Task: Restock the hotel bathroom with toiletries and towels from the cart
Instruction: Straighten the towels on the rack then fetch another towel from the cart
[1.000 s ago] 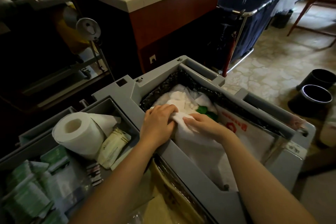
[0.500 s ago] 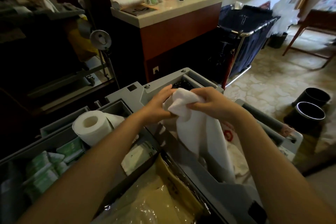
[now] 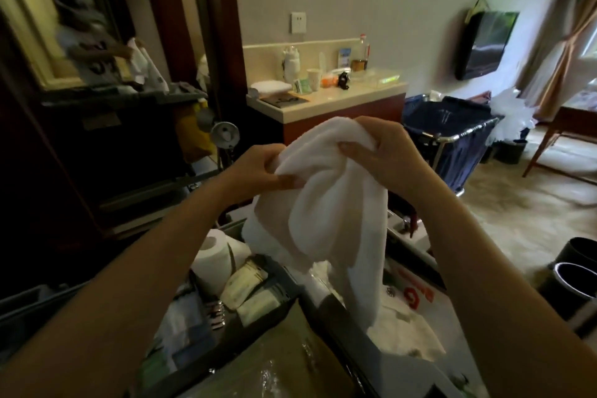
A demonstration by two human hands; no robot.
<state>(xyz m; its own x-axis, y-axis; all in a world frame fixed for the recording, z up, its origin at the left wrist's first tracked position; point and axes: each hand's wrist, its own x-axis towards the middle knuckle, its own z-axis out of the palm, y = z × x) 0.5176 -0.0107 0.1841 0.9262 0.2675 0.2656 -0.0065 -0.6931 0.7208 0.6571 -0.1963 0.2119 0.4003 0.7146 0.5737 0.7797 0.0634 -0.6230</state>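
Towel: white towel (image 3: 326, 203), bunched and held up above the cart (image 3: 342, 336); its top edge is caught between my two hands and the rest hangs below my fingers, over the white linen (image 3: 403, 333).
Left hand: left hand (image 3: 261, 168) pinches the towel's left fold, thumb on the cloth.
Right hand: right hand (image 3: 384, 149) grips the top of the bunch, fingers wrapped over it.
Below my left fingers: toilet roll (image 3: 213, 255) in a cart compartment, pale packets (image 3: 242, 284) just beside it.
Beyond my fingers: counter (image 3: 339, 100) with a folded white cloth (image 3: 271, 86).
Right of my right fingers: blue laundry hamper (image 3: 452, 139); lower down, two dark bins (image 3: 575, 281) on the floor.
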